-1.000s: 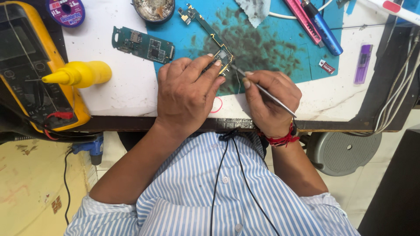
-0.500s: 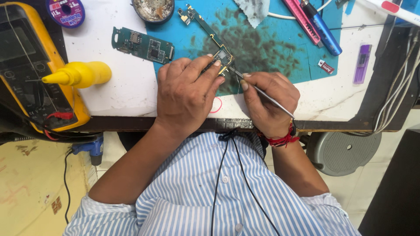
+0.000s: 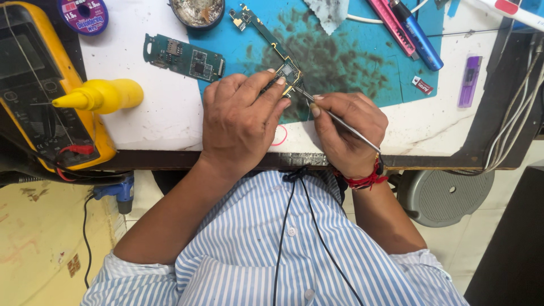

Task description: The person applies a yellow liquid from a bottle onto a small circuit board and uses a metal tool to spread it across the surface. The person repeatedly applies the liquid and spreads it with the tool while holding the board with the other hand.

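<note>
two bare hands meet over a long, narrow green circuit board (image 3: pixel 271 42) lying aslant on a stained blue work mat (image 3: pixel 351 62); the left hand (image 3: pixel 241 122) lies palm down with its fingertips (image 3: pixel 277 81) pinning the board's near end, gripping nothing but the board beneath them; the right hand (image 3: pixel 345 133) is closed in a pencil hold on a thin silver metal tweezer-like tool (image 3: pixel 340 122), its tip touching the small metal-shielded chip at that same end

compared with the view a second ago almost nothing has shifted: the left hand sits in the same spot, the board lies at the same slant, and the tool's tip, then just beside the chip, now rests a shade closer onto it; the steadiness reads as fine, patient work at one point on the board, judged to be mid-step rather than finished

around them, a second, wider green circuit board (image 3: pixel 184 56) lies well apart on the white tabletop (image 3: pixel 164 119); a yellow squeeze bottle with a pointed nozzle (image 3: pixel 102 96) lies over a yellow-cased multimeter (image 3: pixel 34 85); a round tin of brass wool (image 3: pixel 198 11) sits at the mat's far edge; a pink tool and a blue pen (image 3: pixel 416 37) lie side by side to the right; a small purple stick (image 3: pixel 469 79) rests near the table's edge
</note>
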